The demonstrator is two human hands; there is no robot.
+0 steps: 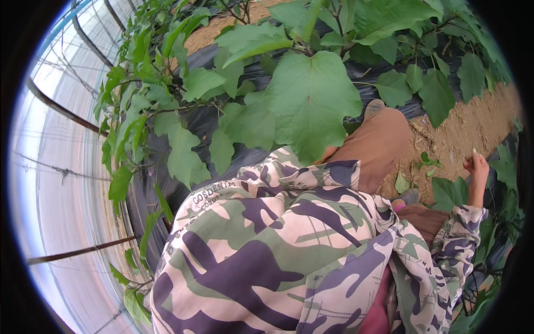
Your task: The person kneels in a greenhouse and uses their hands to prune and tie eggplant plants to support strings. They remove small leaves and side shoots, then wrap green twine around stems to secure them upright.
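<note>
My right hand (476, 167) is held out at the right over the soil path, beside dark green leaves. Its fingers are loosely bent and apart, one pointing up, and I see nothing in them. My left hand does not show; the camouflage cloth (239, 250) of my jacket and a broad leaf (314, 103) fill the middle of the view. That leaf belongs to a leafy plant, which looks like eggplant, and hangs over my brown trouser leg (384, 142).
Black plastic film (206, 58) covers the bed under the plants. A bare soil path (467, 125) runs at the right, with small loose leaves (401, 182) near my shoe (410, 196). Clear sheeting (61, 195) on metal bars (64, 106) curves along the left.
</note>
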